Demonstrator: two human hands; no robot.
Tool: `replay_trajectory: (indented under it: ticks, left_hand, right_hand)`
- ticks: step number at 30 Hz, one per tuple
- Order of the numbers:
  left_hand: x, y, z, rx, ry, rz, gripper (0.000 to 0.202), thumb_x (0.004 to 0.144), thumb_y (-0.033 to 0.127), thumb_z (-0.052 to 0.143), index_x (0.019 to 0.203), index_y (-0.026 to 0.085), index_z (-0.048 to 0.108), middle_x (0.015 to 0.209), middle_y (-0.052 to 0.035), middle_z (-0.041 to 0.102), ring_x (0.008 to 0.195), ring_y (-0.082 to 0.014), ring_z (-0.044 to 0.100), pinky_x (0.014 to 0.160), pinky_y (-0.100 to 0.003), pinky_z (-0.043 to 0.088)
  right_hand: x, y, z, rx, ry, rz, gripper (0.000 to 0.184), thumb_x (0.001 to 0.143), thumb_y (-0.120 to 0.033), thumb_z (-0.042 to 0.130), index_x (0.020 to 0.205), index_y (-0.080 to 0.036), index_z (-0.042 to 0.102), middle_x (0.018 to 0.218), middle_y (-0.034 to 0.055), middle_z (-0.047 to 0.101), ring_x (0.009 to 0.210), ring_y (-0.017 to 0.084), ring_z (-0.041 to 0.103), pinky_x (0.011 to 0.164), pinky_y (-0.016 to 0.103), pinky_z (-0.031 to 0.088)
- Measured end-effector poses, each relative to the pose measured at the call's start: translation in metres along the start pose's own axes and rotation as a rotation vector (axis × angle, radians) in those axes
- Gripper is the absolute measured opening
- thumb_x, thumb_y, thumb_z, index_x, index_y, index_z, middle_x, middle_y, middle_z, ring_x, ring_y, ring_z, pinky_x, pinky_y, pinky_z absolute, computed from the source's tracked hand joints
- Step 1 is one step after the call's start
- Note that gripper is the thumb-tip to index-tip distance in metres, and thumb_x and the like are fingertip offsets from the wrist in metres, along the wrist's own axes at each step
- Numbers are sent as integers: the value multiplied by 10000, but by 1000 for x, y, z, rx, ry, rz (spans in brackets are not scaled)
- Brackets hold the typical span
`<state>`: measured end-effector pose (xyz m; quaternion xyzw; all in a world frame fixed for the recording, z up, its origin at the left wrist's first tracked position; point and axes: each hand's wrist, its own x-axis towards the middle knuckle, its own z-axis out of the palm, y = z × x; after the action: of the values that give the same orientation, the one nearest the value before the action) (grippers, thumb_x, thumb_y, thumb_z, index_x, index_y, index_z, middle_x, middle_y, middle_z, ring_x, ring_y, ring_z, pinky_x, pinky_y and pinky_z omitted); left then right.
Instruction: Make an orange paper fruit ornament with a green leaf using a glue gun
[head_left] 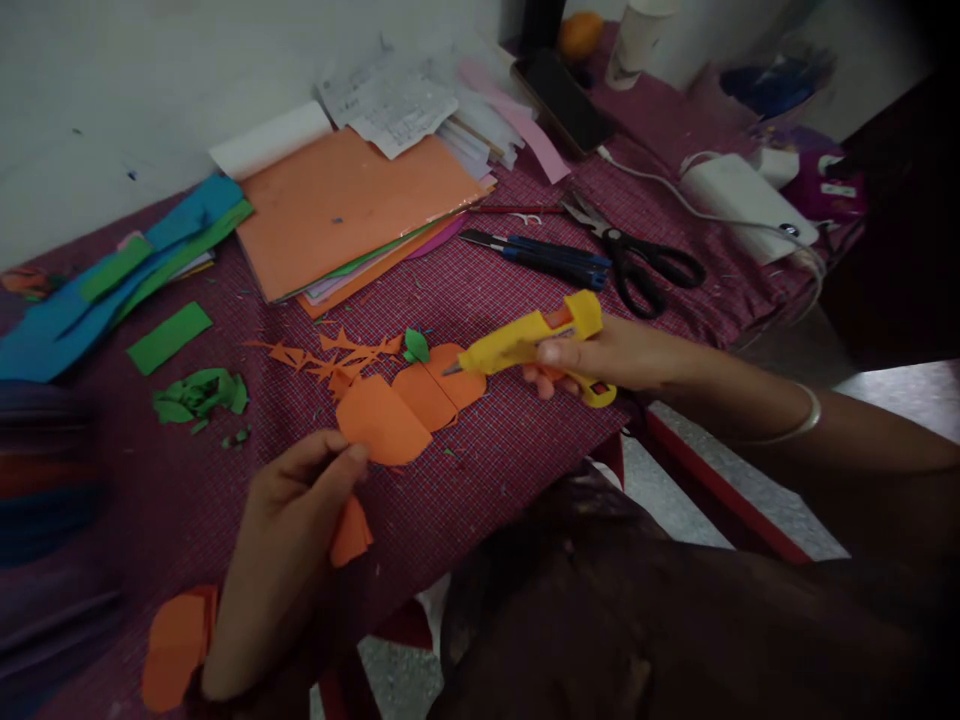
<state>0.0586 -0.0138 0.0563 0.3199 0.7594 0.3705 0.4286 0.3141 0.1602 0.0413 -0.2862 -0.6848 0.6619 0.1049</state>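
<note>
My right hand (600, 358) grips a yellow hot glue gun (525, 342), its nozzle touching the orange paper shapes (420, 395) that lie overlapped on the checked maroon tablecloth (510, 440). A small green paper leaf (415, 346) sits at the top of those shapes. My left hand (296, 500) pinches the near edge of the frontmost orange piece (379, 425), and a folded orange scrap (350, 532) shows under its thumb.
Black scissors (637, 262) and a blue-black craft knife (536, 254) lie behind the glue gun. A stack of coloured paper (345, 210) and loose notes sit at the back. Green scraps (199, 393), blue and green strips (112, 280), a white power adapter (739, 200) and more orange pieces (176, 645) surround the work.
</note>
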Motion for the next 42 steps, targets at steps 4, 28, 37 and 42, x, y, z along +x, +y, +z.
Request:
replay_trajectory:
  ticks: [4, 28, 37, 42]
  left_hand:
    - [9, 5, 5, -79, 0, -194, 311, 717, 433, 735, 667, 182, 557, 557, 57, 461, 460, -67, 373, 415, -177, 300]
    - [32, 16, 19, -84, -82, -390, 343, 539, 401, 823, 612, 163, 588, 505, 57, 512, 429, -62, 427, 419, -181, 336]
    - [34, 19, 23, -86, -65, -397, 350, 507, 389, 828, 590, 156, 579, 481, 62, 492, 408, -48, 399, 397, -171, 311]
    - [33, 23, 24, -79, -73, -398, 328, 506, 360, 822, 577, 155, 576, 479, 62, 492, 413, -50, 410, 407, -170, 314]
  right_hand:
    - [3, 15, -2, 218, 122, 44, 593, 811, -716, 563, 826, -125, 618, 650, 37, 632, 440, 69, 463, 371, 190, 345]
    - [5, 23, -3, 392, 113, 7, 580, 765, -711, 617, 807, -133, 611, 655, 46, 654, 410, 66, 476, 355, 193, 371]
    - [4, 21, -4, 377, 77, -15, 549, 795, -683, 601, 789, -134, 582, 655, 43, 635, 414, 60, 460, 366, 187, 378]
    - [2, 16, -4, 384, 101, 16, 532, 786, -674, 616, 770, -143, 597, 646, 42, 639, 415, 58, 457, 376, 183, 377]
